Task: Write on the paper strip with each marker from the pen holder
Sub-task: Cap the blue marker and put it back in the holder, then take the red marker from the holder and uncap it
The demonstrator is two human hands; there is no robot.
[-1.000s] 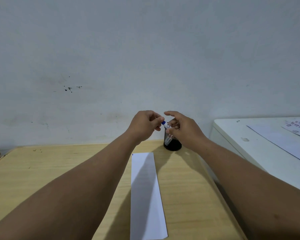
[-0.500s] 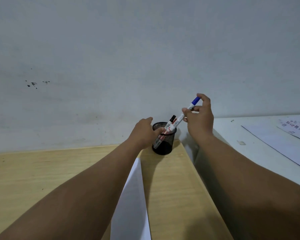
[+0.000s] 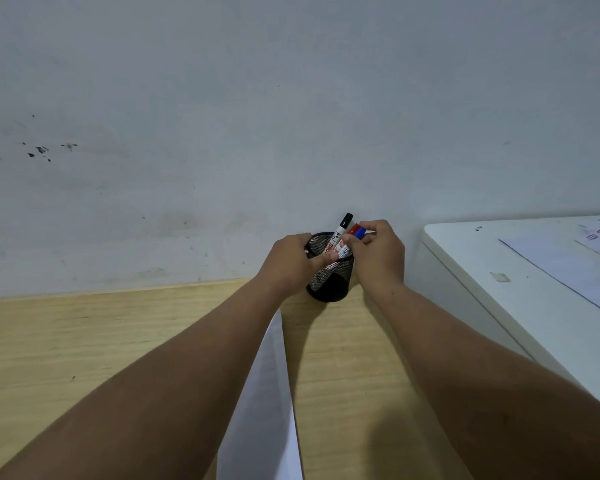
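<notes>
A black mesh pen holder (image 3: 329,285) stands at the back of the wooden table against the wall. A black-capped marker (image 3: 342,226) and a red-capped marker (image 3: 353,230) stick out of it. My left hand (image 3: 290,263) grips the holder's left rim, thumb across its front. My right hand (image 3: 378,254) pinches the blue-capped marker (image 3: 361,232), whose body reaches down into the holder. The white paper strip (image 3: 267,393) lies lengthwise on the table between my forearms, partly covered by my left arm.
A white cabinet (image 3: 482,271) stands to the right of the wooden table (image 3: 66,341), with printed sheets (image 3: 568,265) on its top. The grey wall runs directly behind the holder.
My right hand has come down with the blue-capped marker from above the holder into it. My left hand has stayed on the holder's rim.
</notes>
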